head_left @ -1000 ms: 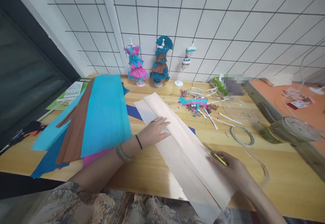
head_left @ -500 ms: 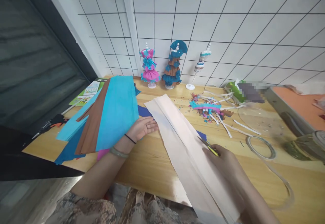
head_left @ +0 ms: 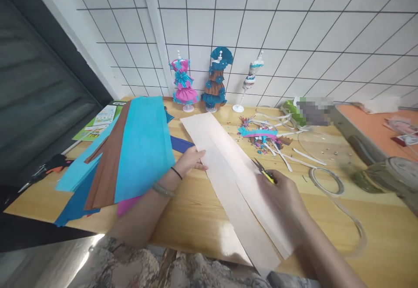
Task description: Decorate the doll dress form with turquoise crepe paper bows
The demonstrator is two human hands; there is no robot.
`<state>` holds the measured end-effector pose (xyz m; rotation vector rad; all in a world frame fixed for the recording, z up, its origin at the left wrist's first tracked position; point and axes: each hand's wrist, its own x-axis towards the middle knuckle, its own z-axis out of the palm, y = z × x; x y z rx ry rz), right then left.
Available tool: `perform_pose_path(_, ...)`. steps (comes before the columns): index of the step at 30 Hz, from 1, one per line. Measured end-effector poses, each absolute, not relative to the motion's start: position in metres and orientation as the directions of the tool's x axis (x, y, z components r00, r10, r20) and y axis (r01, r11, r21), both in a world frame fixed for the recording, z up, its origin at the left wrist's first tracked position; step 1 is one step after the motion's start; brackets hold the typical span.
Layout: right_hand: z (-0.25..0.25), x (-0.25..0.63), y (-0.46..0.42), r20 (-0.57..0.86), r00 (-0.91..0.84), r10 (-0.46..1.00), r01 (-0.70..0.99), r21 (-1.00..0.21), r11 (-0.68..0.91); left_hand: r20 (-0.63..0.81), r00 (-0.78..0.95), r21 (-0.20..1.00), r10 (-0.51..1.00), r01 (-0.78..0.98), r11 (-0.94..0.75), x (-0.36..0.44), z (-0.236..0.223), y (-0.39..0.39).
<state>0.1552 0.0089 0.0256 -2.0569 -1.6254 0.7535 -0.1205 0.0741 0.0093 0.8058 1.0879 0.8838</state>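
A long sheet of pale pink crepe paper [head_left: 225, 166] lies slantwise over the table, a lengthwise fold or overlap running down it. My left hand [head_left: 192, 159], with a bracelet and a black band at the wrist, is closed on the sheet's left edge. Yellow-handled scissors [head_left: 266, 174] are in my right hand [head_left: 285, 188], which rests by the sheet's right edge. Their blades point up and left over the paper. A dark blue strip [head_left: 180, 144] lies partly under the sheet.
Blue crepe paper [head_left: 145, 148] and brown crepe paper [head_left: 106, 170] are piled at left, near a glue gun [head_left: 48, 169]. Small dress forms [head_left: 214, 81] stand along the wall. Paper scraps [head_left: 261, 135], a tape roll [head_left: 326, 181] and a glass jar [head_left: 385, 175] are at right.
My left hand lifted off the paper, turned palm up beside it, then closed on its left edge. The sheet's upper end now lies flatter and wider. The scissors stay in my right hand.
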Motion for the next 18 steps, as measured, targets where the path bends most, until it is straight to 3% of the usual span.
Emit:
perform_pose_path(4, 0.032, 0.154, 0.001, -0.111, 0.131, 0.985, 0.727, -0.665, -0.172, -0.367, 0.368, 0.849, 0.854, -0.242, 0.469, -0.118, 0.011, 0.064)
perform_pose_path(7, 0.041, 0.149, -0.015, -0.189, -0.011, 0.982, 0.684, -0.717, -0.131, -0.41, 0.493, 0.805, 0.767, -0.2, 0.559, -0.107, 0.013, 0.053)
perform_pose_path(12, 0.046, 0.138, -0.034, -0.39, -0.174, 0.904, 0.627, -0.752, -0.203, -0.456, 0.573, 0.729, 0.681, -0.199, 0.655, -0.092, 0.012, 0.04)
perform_pose_path(18, 0.038, 0.133, -0.036, -0.501, -0.155, 0.851, 0.531, -0.769, -0.356, -0.472, 0.574, 0.648, 0.669, -0.289, 0.705, -0.095, 0.007, 0.039)
